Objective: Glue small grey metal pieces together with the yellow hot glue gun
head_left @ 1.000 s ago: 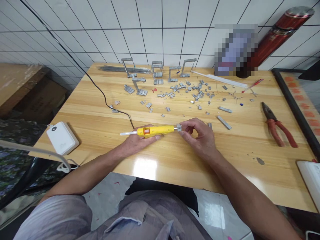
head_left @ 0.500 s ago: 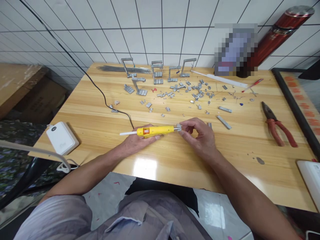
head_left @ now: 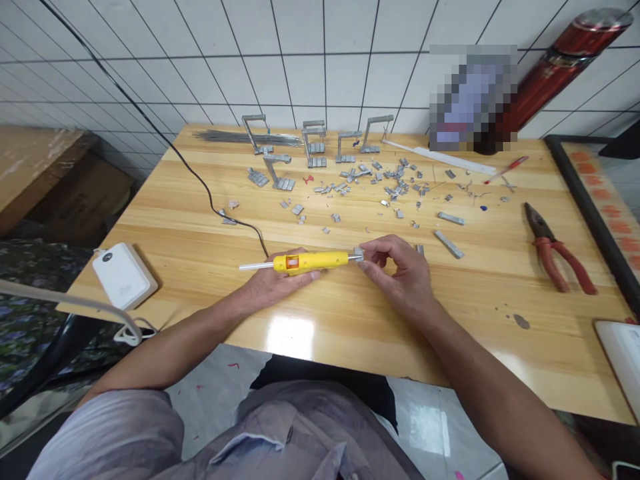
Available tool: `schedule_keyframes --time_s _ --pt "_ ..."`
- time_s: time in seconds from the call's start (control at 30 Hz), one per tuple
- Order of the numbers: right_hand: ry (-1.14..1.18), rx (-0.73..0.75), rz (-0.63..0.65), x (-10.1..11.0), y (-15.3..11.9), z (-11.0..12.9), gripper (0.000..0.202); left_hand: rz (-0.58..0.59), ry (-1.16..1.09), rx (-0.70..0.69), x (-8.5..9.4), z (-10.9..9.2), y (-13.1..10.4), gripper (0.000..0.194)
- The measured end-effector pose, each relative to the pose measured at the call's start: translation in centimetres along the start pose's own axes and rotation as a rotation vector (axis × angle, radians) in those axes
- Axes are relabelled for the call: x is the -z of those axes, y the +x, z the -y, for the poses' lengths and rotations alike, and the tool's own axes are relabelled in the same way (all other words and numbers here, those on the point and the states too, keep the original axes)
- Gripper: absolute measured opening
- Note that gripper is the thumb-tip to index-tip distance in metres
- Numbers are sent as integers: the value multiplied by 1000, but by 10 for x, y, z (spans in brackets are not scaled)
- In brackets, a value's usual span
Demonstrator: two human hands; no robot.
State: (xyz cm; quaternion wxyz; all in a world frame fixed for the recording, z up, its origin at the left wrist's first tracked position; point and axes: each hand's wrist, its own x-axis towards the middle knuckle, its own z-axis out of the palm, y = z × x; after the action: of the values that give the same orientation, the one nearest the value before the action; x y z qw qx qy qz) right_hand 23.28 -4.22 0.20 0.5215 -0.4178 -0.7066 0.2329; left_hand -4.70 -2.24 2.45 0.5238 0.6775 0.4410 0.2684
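My left hand is wrapped round a yellow hot glue gun, with a clear glue stick poking out of its back end. The gun's metal nozzle points right, at a small grey piece pinched between the thumb and fingers of my right hand. Nozzle and piece meet or nearly meet; the exact contact is too small to make out. Beyond my hands, small grey pieces lie scattered. Several grey bracket-shaped stands with flat slatted feet stand towards the wall.
Red-handled pliers lie at the right. Two grey bars rest nearer the middle. A bundle of thin wires lies at the back left, a white power bank at the left edge. A black cord runs to the glue gun. A red flask stands back right.
Hardly anything differs. Both hands keep the glue gun and the small grey piece in the same place; the view has shifted very slightly.
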Motion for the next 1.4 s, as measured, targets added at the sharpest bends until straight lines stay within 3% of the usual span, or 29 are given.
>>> schedule_keyframes --time_s 0.57,0.93,1.13,1.4 --pt "10 16 -9 0 0 0 19 0 31 21 2 -1 -1 33" --pt "99 -66 -31 1 0 1 14 29 11 34 2 5 -1 38" --pt "163 -178 -27 1 0 2 9 -2 -7 39 3 7 -2 37" --pt "491 -498 96 4 5 3 41 -100 -52 86 0 15 -1 54"
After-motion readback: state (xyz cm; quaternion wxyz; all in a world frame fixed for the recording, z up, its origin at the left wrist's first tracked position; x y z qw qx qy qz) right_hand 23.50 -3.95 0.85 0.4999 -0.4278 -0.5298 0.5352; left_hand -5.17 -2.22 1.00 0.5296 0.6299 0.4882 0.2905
